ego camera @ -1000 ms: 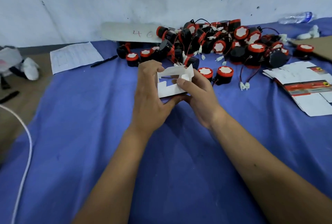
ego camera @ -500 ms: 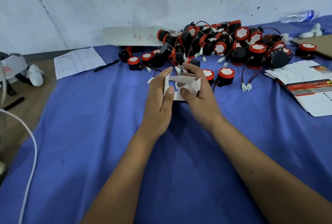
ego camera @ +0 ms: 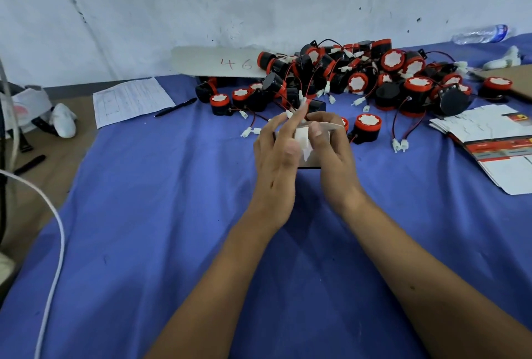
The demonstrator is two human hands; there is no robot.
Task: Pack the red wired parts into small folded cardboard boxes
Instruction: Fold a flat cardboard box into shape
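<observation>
Blue cloth (ego camera: 144, 243) spreading under grey wall | both hands gripping small cardboard box (ego camera: 302, 140): left hand (ego camera: 277, 165), right hand (ego camera: 334, 154) (flaps blurred) | red wired parts (ego camera: 368, 79) piling just beyond

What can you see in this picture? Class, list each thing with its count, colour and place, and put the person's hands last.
cloth: one, blue, covering the table.
red wired parts: a pile too many to count, red and black, far centre.
flat box blanks: a stack, white and red, right.
small box: one, white, between both hands.
paper sheet: one, white, far left.
pen: one, black, beside the sheet.
bottle: one, clear, far right.
left hand: holds the box.
right hand: holds the box.
</observation>
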